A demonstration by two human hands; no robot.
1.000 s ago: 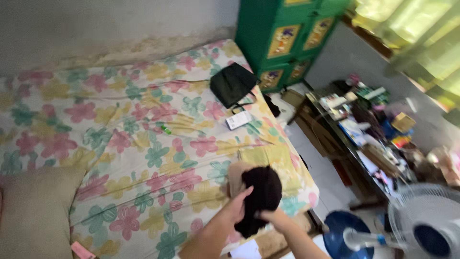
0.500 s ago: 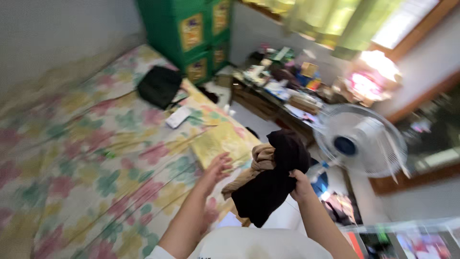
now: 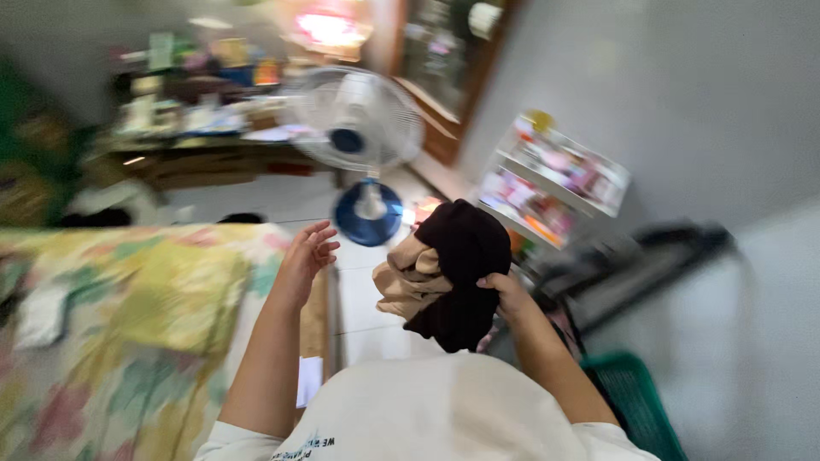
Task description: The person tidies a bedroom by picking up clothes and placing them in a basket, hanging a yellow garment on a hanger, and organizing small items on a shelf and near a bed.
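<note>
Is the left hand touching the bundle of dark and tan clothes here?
Apart. The head view shows the left hand open, with floor visible between it and the bundle of clothes, which only the right hand grips.

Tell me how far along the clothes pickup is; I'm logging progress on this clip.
Looks done: the bundle of dark and tan clothes is off the floral bed and in the air. In hand: the right hand grips the bundle from below; the left hand is open and empty beside it. Left: the bundle has not been set down anywhere. A standing fan and a green basket are nearby.
</note>
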